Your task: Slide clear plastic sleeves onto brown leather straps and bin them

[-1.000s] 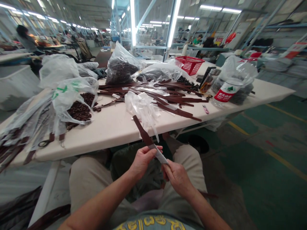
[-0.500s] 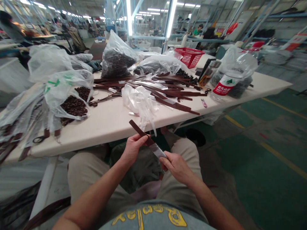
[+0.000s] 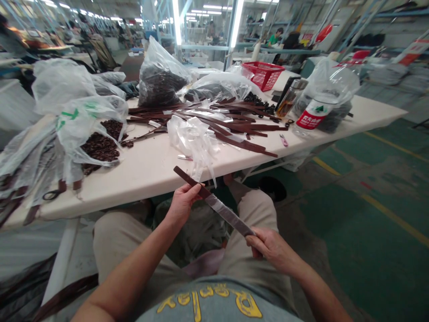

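Both grips are pinched shut on the same thing as far as I can tell from the head view, which is all I get on my end. Left grip (image 3: 182,203) has the strap (image 3: 189,179) between thumb and fingers a bit short of its bare end; right grip (image 3: 273,250) has the other visible end, thumb on top, over the plastic sleeve (image 3: 231,217). Can't tell if any strap carries on past that right palm, it's hidden. The whole thing is held up over the lap (image 3: 122,250), just on the near side of the surface (image 3: 147,170).

What would bug me: the left pinch looks like fingertips only, so a hard pull from the right could slip the strap out of it. The sleeve looks thin and a bit wrinkled, so I'd guess it could bunch, or tear if tugged crooked. Also, the bare tip is close to the surface's edge, and the scraps (image 3: 194,136) dangle over that edge near it; swing the tip sideways and it might snag them.

As for direction, the long axis runs diagonally, pretty much straight, from near right to far left. Bare brown end points away, roughly toward the bag (image 3: 69,127) of brown bits; sleeved end points back at the right palm. Broad face looks turned up at me. Which end sits higher, no idea.
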The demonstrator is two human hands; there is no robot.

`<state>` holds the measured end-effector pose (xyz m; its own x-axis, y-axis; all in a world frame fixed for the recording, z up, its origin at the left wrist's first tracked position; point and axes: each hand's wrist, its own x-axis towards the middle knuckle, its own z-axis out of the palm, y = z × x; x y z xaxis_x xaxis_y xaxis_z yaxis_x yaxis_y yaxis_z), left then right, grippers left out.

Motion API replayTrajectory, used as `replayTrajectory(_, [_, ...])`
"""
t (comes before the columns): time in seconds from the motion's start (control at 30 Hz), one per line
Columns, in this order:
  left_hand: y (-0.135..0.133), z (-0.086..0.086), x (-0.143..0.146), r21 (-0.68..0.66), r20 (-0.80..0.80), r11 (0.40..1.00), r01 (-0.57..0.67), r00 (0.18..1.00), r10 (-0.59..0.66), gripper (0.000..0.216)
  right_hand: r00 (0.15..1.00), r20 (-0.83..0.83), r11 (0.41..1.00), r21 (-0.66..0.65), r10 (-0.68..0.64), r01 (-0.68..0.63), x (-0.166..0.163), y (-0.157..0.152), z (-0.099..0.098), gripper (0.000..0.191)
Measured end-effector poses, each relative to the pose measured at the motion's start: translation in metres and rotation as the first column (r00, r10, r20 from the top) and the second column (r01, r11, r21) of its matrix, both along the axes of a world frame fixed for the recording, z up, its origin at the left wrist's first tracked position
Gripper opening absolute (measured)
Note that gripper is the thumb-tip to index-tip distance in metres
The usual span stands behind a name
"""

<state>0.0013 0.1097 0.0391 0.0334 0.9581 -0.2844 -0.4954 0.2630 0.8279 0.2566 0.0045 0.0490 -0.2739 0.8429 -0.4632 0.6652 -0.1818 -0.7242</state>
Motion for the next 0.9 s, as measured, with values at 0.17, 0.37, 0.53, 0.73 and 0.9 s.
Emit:
replayTrajectory(0.17, [-0.005,-0.008,0.005,0.002,-0.008,0.998,0.056,0.998,-0.056,0.033,0.999,0.038,1.000,-0.021,0.020,-0.020,0.025,-0.006,0.006,0.035])
replayTrajectory(0.37, [-0.007,-0.014,0.003,0.054,-0.144,0.987,0.153,0.979,-0.144,0.027,0.992,0.118,0.999,-0.036,0.044,-0.040,0.055,-0.002,-0.008,0.039])
replayTrajectory(0.53, [-0.009,-0.014,0.004,0.057,-0.178,0.986,0.155,0.974,-0.143,0.031,0.977,0.212,0.994,0.099,0.027,-0.049,0.053,0.016,-0.006,0.038])
replayTrajectory(0.73, [-0.021,-0.009,0.014,0.078,-0.256,0.949,0.306,0.926,-0.278,0.029,0.992,0.096,0.965,0.241,0.084,-0.105,-0.004,0.044,-0.001,0.033])
replayTrajectory(0.9, [-0.025,-0.006,0.018,0.073,-0.245,0.948,0.310,0.927,-0.284,0.031,0.999,0.007,0.959,0.277,0.053,-0.053,-0.028,0.051,-0.014,0.033])
